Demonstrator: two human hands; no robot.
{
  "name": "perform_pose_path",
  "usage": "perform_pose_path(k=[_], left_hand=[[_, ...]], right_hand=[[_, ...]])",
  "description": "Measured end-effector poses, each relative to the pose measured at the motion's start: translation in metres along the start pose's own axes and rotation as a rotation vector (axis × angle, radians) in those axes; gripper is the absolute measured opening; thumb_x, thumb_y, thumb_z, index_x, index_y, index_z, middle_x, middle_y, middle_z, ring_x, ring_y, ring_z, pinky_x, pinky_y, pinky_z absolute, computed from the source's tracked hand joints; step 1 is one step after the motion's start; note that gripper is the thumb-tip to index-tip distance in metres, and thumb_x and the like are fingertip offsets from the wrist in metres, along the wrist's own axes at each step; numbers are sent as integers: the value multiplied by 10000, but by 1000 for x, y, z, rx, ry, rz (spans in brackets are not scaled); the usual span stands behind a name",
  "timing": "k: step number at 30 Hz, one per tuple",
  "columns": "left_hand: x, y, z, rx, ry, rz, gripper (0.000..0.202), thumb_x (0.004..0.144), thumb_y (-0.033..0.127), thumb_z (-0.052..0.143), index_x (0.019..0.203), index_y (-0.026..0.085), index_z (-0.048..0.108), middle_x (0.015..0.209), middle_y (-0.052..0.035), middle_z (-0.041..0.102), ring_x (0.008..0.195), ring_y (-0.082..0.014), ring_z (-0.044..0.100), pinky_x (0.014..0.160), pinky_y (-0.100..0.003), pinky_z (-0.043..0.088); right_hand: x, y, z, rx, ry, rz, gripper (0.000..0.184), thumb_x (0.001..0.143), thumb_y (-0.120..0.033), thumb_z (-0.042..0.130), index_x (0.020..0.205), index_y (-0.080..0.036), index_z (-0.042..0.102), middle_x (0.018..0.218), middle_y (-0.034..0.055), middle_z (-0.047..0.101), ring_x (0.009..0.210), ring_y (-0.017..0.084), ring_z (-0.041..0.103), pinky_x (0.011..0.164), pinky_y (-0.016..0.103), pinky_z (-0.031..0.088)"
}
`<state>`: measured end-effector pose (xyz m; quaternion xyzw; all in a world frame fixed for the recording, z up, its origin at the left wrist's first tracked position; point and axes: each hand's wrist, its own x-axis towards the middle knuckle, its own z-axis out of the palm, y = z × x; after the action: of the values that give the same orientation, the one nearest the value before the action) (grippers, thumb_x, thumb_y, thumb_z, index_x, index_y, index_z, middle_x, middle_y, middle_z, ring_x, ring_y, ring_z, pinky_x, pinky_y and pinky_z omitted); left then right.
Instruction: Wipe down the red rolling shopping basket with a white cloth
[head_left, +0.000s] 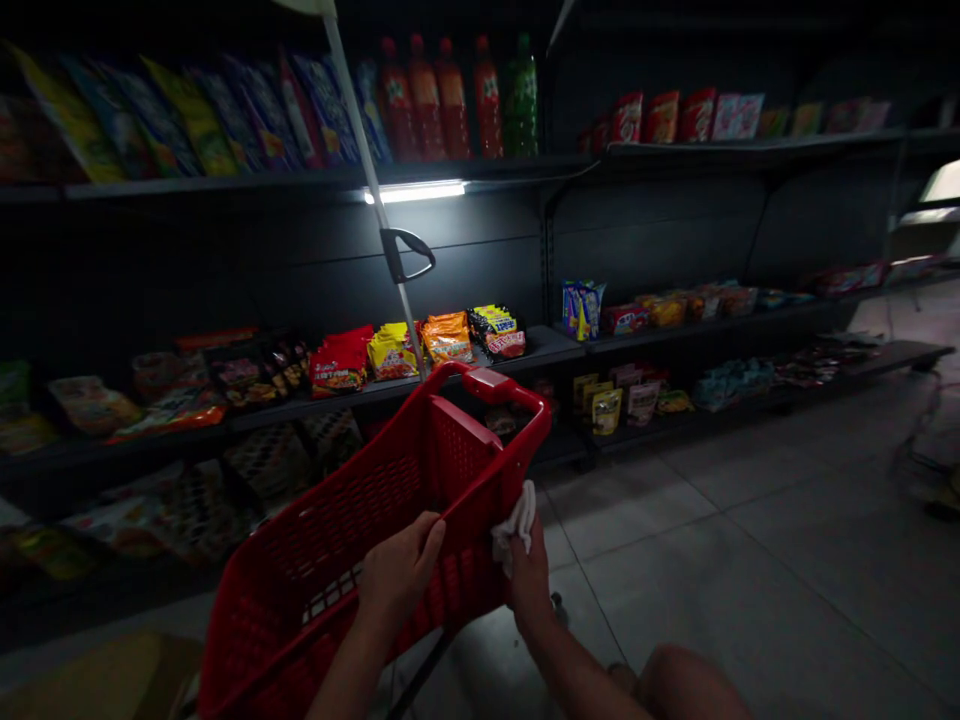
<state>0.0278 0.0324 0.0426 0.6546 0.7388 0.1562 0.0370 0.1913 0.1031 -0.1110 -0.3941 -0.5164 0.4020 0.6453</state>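
Observation:
A red plastic shopping basket cart (360,520) stands tilted in front of me in a dim shop aisle. My left hand (401,570) grips its near rim, fingers curled over the edge. My right hand (529,570) holds a crumpled white cloth (516,525) pressed against the basket's outer right side. A thin grey pole with a black handle (405,255) rises from the basket's far end.
Dark shelves run along the left and back, with snack packets (420,345) on the middle shelf and drink bottles (457,95) on the top one. A strip light (416,192) glows under the top shelf. Grey tiled floor (750,560) spreads to the right. My bare knee (675,680) shows at the bottom.

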Motion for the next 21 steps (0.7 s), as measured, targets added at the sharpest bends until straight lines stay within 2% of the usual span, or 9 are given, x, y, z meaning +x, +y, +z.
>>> perform_pose_path(k=[1, 3, 4, 6, 9, 11, 14, 18, 21], left_hand=[[-1, 0, -1, -5, 2, 4, 453, 1019, 496, 219, 1134, 306, 614, 1003, -12, 765, 945, -218, 717, 739, -294, 412], [-6, 0, -2, -18, 0, 21, 449, 1018, 497, 231, 1139, 307, 618, 999, -14, 767, 948, -218, 720, 745, -294, 422], [-9, 0, -3, -26, -1, 36, 443, 1018, 493, 237, 1144, 308, 619, 1002, -13, 767, 949, -212, 720, 749, -290, 426], [-16, -3, -5, -39, -5, 66, 425, 1020, 480, 255, 1163, 314, 619, 1032, -11, 767, 961, -197, 720, 763, -281, 434], [-26, -6, -8, -67, -20, 99, 399, 1017, 464, 285, 1174, 321, 622, 1084, -13, 763, 990, -194, 716, 779, -277, 443], [-32, -8, -10, -92, -29, 123, 389, 1013, 469, 297, 1150, 320, 629, 1064, -9, 765, 982, -197, 718, 770, -277, 442], [-37, -9, -12, -120, -18, 160, 386, 1010, 483, 305, 1126, 312, 631, 1044, -8, 764, 972, -203, 717, 756, -277, 429], [-40, -12, -14, -118, -4, 170, 390, 1006, 495, 304, 1076, 305, 637, 1017, -5, 765, 928, -207, 719, 724, -283, 408], [-40, -15, -16, -104, -3, 153, 394, 1004, 498, 302, 1058, 310, 644, 984, -6, 769, 897, -202, 717, 697, -282, 387]], right_hand=[[5, -17, 1, -69, 27, -100, 562, 953, -340, 417, 1510, -337, 335, 1453, 85, 532, 1360, 276, 501, 1082, 546, 457], [19, -51, 0, -245, 2, -373, 496, 969, -300, 436, 1460, -364, 444, 1512, 54, 477, 1453, 269, 380, 1154, 564, 377], [28, -67, -3, -343, -89, -537, 457, 970, -266, 446, 1406, -383, 516, 1512, 29, 483, 1471, 259, 351, 1179, 567, 340], [50, -97, -11, -529, -331, -832, 410, 957, -203, 484, 1277, -416, 626, 1445, -17, 561, 1450, 236, 389, 1209, 563, 290], [80, -130, -30, -703, -578, -1065, 367, 922, -189, 564, 1204, -399, 665, 1323, -31, 661, 1374, 216, 494, 1225, 548, 264], [94, -144, -46, -733, -597, -1096, 330, 908, -198, 581, 1175, -366, 678, 1283, -14, 683, 1338, 215, 531, 1219, 534, 285], [113, -153, -71, -699, -435, -1044, 294, 890, -191, 563, 1128, -301, 695, 1238, 31, 693, 1301, 233, 559, 1191, 543, 327], [142, -160, -100, -660, -234, -815, 327, 880, -174, 482, 1124, -242, 690, 1237, 84, 682, 1276, 249, 573, 1111, 501, 434], [145, -166, -105, -657, -148, -692, 351, 866, -173, 451, 1127, -220, 681, 1213, 98, 699, 1206, 252, 623, 1047, 471, 495]])
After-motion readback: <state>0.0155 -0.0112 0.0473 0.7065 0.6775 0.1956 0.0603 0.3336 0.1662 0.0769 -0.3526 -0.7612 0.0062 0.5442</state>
